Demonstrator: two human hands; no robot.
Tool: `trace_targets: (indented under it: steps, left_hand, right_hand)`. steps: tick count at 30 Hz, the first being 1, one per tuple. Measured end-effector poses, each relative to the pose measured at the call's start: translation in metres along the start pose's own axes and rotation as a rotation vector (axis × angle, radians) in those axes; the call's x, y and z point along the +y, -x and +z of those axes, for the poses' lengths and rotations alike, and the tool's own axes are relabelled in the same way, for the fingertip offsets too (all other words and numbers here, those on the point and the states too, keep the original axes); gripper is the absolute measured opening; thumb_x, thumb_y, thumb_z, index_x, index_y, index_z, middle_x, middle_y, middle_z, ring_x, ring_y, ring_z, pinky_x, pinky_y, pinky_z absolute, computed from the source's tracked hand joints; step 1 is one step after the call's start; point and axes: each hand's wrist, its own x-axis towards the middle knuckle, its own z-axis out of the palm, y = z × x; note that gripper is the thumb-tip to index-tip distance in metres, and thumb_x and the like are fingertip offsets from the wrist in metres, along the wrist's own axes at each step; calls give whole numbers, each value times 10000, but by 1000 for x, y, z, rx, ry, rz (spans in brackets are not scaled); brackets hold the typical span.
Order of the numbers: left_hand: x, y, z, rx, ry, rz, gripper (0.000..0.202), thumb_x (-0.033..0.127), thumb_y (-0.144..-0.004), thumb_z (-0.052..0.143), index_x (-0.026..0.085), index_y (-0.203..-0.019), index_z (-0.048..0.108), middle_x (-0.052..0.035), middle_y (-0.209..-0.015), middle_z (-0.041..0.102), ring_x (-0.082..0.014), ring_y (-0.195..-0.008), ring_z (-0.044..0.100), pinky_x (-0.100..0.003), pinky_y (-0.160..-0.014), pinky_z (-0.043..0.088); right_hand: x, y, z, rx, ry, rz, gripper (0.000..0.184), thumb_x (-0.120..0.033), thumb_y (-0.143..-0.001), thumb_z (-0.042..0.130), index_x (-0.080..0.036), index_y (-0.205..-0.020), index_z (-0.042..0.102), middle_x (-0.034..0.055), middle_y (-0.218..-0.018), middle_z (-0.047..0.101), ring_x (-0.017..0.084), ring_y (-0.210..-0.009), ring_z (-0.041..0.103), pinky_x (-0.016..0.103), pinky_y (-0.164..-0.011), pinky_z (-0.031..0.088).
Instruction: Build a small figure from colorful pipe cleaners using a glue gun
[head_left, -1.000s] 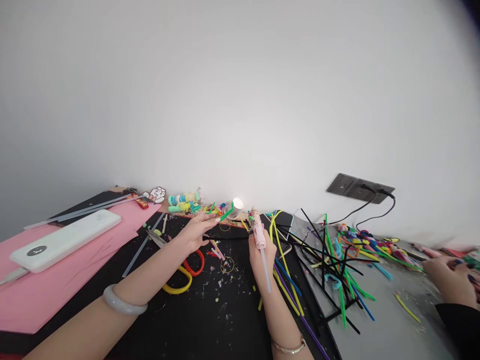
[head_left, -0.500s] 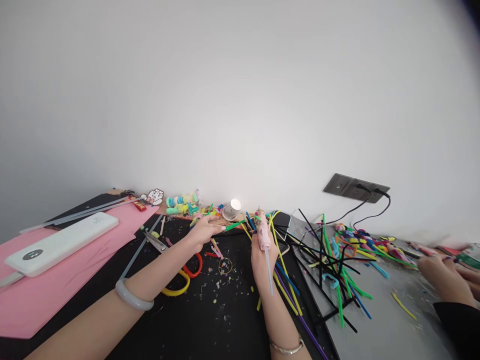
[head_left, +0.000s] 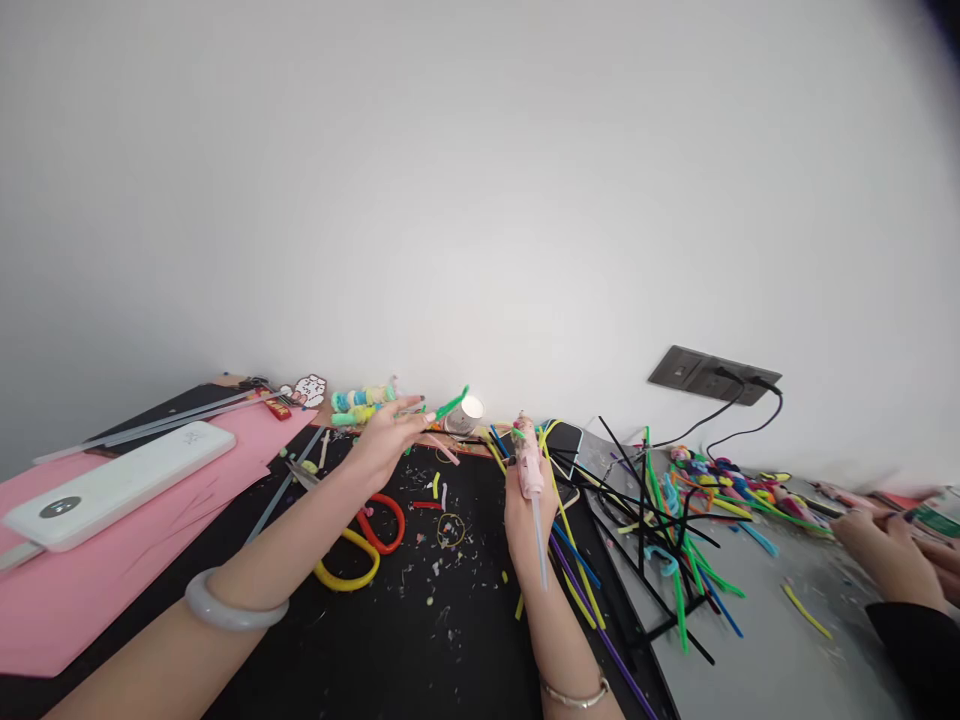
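Note:
A green pipe cleaner [head_left: 452, 404] is pinched in the fingertips of my left hand [head_left: 391, 440], raised in front of a white paper cup [head_left: 472, 408] by the wall. My right hand [head_left: 529, 510] is wrapped round a pink hot glue gun [head_left: 529, 460], whose clear glue stick [head_left: 539, 540] sticks out toward me. A bit of green shows beside the gun's front end. Below my left forearm lie scissors with red and yellow handles [head_left: 352, 562]; their blades are partly behind the arm. Short pipe cleaner scraps [head_left: 435, 487] are scattered on the black mat [head_left: 420, 650].
Black and green pipe cleaners [head_left: 679, 540] lie heaped at right. Another person's hands [head_left: 892, 550] are at the far right. On the left, a white power bank-like device [head_left: 124, 485] rests on pink sheets [head_left: 97, 610]. Cords run from a wall socket [head_left: 712, 375]. A phone [head_left: 564, 445] lies behind my right hand.
My left hand has lifted and moved left, and the green pipe cleaner in it now tilts upward. My right hand with the glue gun has hardly moved.

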Motion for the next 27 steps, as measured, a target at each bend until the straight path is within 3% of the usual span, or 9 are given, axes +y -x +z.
trace_targets:
  steps: [3, 7, 10, 15, 18, 22, 25, 27]
  left_hand:
    - [20, 2, -11, 61, 123, 108, 425, 142, -699, 741, 178, -1097, 594, -68, -927, 719, -203, -1037, 664, -326, -960, 484]
    - [31, -2, -36, 233, 179, 247, 391, 102, -682, 725, 172, -1045, 601, -31, -818, 701, -190, -999, 672, -318, -943, 495]
    - [25, -9, -57, 372, 136, 301, 358, 98, -678, 716, 182, -1006, 599, -7, -790, 684, -176, -948, 679, -332, -955, 486]
    - [5, -5, -77, 450, 16, 174, 291, 171, -732, 703, 207, -994, 580, -28, -884, 670, -211, -1051, 642, -373, -928, 491]
    - [-4, 4, -77, 387, -56, 128, 311, 234, -760, 700, 216, -1042, 569, -79, -1021, 675, -246, -1095, 634, -389, -921, 491]
    - [-13, 12, -71, 322, -160, 155, 372, 255, -752, 692, 212, -1095, 554, -58, -936, 703, -232, -995, 680, -362, -903, 506]
    - [-18, 17, -64, 255, -263, 202, 428, 329, -731, 714, 209, -1112, 561, -39, -850, 720, -234, -872, 701, -360, -852, 527]
    - [-20, 22, -58, 178, -341, 222, 452, 401, -735, 709, 224, -1124, 562, -39, -842, 730, -253, -889, 699, -354, -824, 528]
  right_hand:
    - [-1, 0, 4, -148, 11, 93, 346, -315, -868, 437, -180, -1172, 531, 93, -921, 698, 233, -797, 661, 284, -674, 445]
    - [0, 2, 8, -449, 155, 5, 327, -276, -837, 507, -216, -1159, 520, 69, -927, 709, 241, -804, 667, 272, -641, 389]
    - [-1, 3, 8, -548, 246, -76, 303, -224, -825, 513, -209, -1128, 521, 78, -1005, 700, 250, -903, 655, 283, -683, 361]
    - [-6, 4, 8, -552, 365, -80, 350, -145, -800, 483, -185, -1146, 511, 124, -1175, 633, 271, -1090, 572, 347, -802, 334]
    - [-7, 6, 9, -532, 393, -101, 436, -123, -759, 487, -165, -1193, 496, 149, -1192, 605, 293, -1100, 546, 386, -825, 334]
    - [-11, 9, 9, -490, 399, -108, 484, -124, -690, 515, -149, -1174, 530, 162, -1191, 597, 335, -1100, 499, 443, -865, 333]
    - [-16, 9, 7, -392, 268, -146, 431, -147, -718, 515, -175, -1146, 560, 134, -1199, 600, 323, -1130, 471, 459, -915, 331]
    - [-18, 9, 5, -314, 106, -185, 375, -177, -786, 488, -183, -1152, 565, 116, -1163, 615, 285, -1109, 499, 435, -932, 351]
